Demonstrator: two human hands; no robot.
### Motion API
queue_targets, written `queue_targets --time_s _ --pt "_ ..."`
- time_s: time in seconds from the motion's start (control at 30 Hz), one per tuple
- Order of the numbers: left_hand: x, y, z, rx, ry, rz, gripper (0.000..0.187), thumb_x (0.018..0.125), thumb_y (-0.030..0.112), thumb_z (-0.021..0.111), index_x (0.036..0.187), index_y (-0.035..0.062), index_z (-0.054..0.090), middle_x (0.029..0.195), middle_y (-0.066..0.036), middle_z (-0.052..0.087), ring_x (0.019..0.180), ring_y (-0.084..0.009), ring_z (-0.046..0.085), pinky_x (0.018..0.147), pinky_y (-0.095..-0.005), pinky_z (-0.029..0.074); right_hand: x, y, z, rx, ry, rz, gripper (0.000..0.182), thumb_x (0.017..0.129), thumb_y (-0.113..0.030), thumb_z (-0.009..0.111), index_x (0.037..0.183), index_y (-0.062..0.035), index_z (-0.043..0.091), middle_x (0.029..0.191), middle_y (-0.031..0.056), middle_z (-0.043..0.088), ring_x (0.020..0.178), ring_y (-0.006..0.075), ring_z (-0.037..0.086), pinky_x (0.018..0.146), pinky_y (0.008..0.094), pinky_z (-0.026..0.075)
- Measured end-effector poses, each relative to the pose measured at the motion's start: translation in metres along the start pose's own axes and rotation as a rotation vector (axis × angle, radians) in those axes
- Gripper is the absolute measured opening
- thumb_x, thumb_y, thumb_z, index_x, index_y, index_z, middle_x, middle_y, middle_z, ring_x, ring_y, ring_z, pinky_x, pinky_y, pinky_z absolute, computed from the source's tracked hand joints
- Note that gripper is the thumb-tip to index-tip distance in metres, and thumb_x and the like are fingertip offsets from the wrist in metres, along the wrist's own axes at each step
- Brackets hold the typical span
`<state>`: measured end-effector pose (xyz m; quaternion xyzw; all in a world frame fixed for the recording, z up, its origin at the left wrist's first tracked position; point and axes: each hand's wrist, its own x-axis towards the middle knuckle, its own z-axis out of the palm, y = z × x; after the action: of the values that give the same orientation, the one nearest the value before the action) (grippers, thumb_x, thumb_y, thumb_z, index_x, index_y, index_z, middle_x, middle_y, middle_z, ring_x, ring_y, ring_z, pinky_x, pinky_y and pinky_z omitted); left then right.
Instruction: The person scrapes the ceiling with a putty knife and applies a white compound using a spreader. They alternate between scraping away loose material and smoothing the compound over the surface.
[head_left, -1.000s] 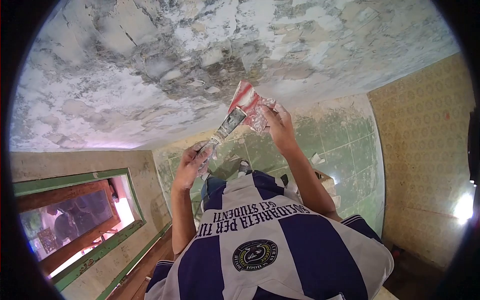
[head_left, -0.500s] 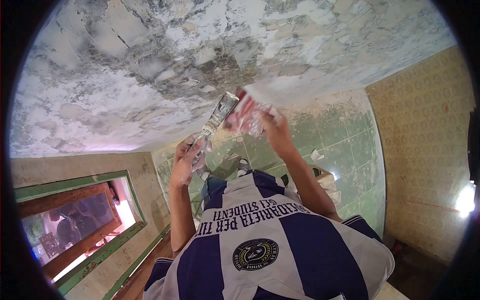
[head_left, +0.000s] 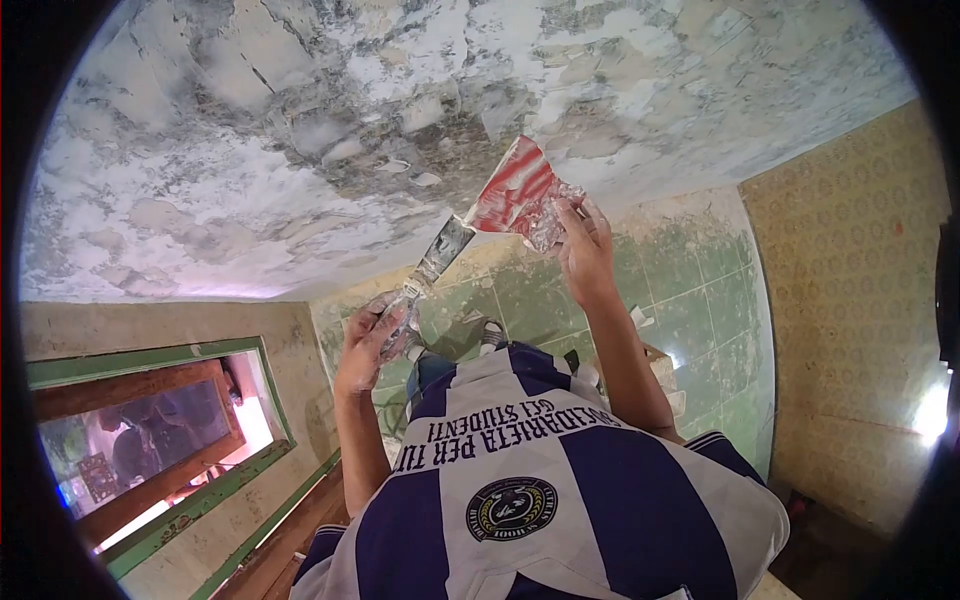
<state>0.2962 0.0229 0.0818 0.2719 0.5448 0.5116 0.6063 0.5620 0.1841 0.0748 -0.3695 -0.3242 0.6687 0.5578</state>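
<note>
Two flat tools are in my hands: the red spreader [head_left: 515, 190] and, to the left of it and lower in my view, a narrow scraper [head_left: 443, 250]. My right hand [head_left: 587, 250] pinches the red spreader by its lumpy, whitish-crusted end, the fingers bent and nearly closed; what my thumb does behind that end, I can't tell. My left hand [head_left: 368, 345] is curled shut around the scraper's smeared handle, hiding much of it. The scraper's tip seems to touch the red spreader's lower left corner. Beyond the red spreader is the patchy wall [head_left: 300, 150]; below it are green tiles [head_left: 540, 290] and my feet, partly hidden by my striped shirt [head_left: 500, 430]. Far left of it, the window [head_left: 140, 435] is cut off by the dark rim.
</note>
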Motion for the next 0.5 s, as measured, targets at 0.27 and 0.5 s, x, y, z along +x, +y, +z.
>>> queue_targets --time_s 0.27,0.5 --pt "-0.001 0.0 -0.002 0.018 0.002 0.017 0.029 0.096 0.018 0.062 0.12 0.001 0.063 0.088 -0.001 0.066 0.052 -0.0031 0.044 0.044 -0.0202 0.03 -0.003 -0.007 0.0 -0.036 0.033 0.022 0.023 0.101 -0.013 0.058 0.121 -0.0019 0.057 0.107 0.0055 0.065 0.093 0.0104 0.066 0.078 0.0289 0.059" --pt "0.002 -0.001 0.0 0.082 -0.01 0.008 0.032 0.097 0.023 0.061 0.121 0.0011 0.061 0.087 -0.002 0.066 0.052 -0.0032 0.044 0.044 -0.0196 0.03 -0.011 -0.006 -0.003 -0.118 0.05 0.058 0.02 0.1 -0.013 0.058 0.117 -0.0032 0.06 0.096 0.0011 0.066 0.083 0.0064 0.065 0.068 0.0242 0.057"
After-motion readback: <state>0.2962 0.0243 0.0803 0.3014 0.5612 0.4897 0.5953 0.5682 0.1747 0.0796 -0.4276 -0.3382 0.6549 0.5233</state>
